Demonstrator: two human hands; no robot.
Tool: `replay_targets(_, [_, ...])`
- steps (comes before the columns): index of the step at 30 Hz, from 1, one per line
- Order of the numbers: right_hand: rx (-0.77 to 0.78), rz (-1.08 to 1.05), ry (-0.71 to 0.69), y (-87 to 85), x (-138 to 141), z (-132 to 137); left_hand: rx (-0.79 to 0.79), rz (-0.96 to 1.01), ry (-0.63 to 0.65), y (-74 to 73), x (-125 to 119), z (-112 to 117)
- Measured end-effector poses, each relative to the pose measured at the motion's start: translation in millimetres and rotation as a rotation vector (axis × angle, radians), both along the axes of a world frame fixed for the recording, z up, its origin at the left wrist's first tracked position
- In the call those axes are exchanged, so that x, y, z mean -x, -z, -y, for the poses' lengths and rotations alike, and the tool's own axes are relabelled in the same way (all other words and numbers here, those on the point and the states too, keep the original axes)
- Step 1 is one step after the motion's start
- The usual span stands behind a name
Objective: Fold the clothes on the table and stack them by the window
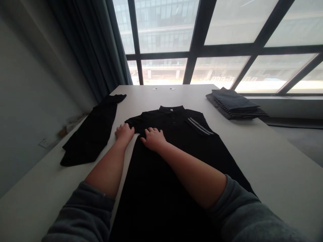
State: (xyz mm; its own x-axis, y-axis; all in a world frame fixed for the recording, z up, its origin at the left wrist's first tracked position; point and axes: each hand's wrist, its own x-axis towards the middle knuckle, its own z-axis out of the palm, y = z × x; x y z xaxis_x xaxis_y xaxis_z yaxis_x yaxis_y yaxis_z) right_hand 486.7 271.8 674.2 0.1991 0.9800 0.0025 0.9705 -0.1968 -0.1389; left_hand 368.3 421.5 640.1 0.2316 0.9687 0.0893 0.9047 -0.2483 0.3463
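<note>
A black polo shirt (176, 161) is spread on the white table, collar toward the window. Its right-hand sleeve is folded inward over the body, showing two light stripes near the cuff. At the end of the left-hand sleeve, my left hand (125, 133) has its fingers curled round the cuff edge. My right hand (154, 138) rests on the shirt near the left armpit, palm down and fingers apart. My forearms cover part of the shirt's body, and its bottom hem is out of frame.
Another black garment (93, 134) lies along the table's left side. A stack of folded dark clothes (234, 103), some striped, sits at the back right. The white table (282, 174) reaches toward the windows. A dark curtain (88, 43) hangs at back left.
</note>
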Motion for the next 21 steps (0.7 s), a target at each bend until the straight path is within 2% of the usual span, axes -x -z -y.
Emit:
replay_targets(2, [-0.041, 0.024, -0.006, 7.9, 0.0, 1.4, -0.008, 0.039, 0.005, 2.3, -0.5, -3.0])
replay_targets(6, [-0.038, -0.008, -0.022, 16.7, -5.0, 0.0, -0.001, 0.272, 0.015, 4.2, -1.4, -6.7])
replay_targets(17, [-0.019, -0.074, -0.136, 15.8, -3.9, -6.2, -0.070, 0.548, 0.081, 8.7, -3.3, -16.5])
replay_targets(21, [-0.024, -0.104, -0.233, 15.2, -1.9, -7.4, -0.100, 0.641, 0.145, 8.6, -6.0, -17.2])
